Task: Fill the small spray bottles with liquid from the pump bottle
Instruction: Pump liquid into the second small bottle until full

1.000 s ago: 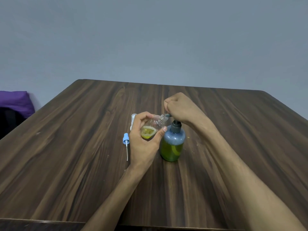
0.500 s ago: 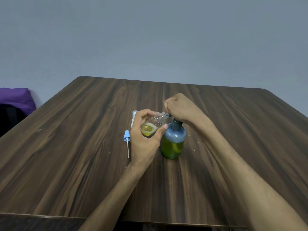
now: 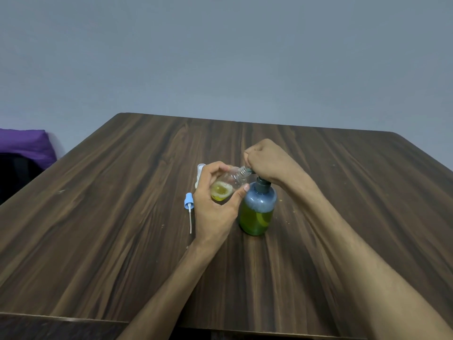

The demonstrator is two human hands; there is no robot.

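Little has changed: my left hand (image 3: pixel 215 207) still holds the tilted small bottle (image 3: pixel 226 184), my right hand (image 3: pixel 266 160) fisted over the pump bottle (image 3: pixel 257 212), hiding its nozzle.

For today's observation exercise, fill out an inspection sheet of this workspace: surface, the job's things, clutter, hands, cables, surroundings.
Surface: dark wooden table.
Job's things: pump bottle, partly full of green liquid; tilted small clear bottle with yellow liquid, neck at the spout; blue spray top lying on the table.
Clutter: white object behind the left hand, unclear.
Hands: left hand holds the small bottle; right hand curled over the pump head.
Cables: nothing seen.
Surroundings: grey wall; purple cloth.
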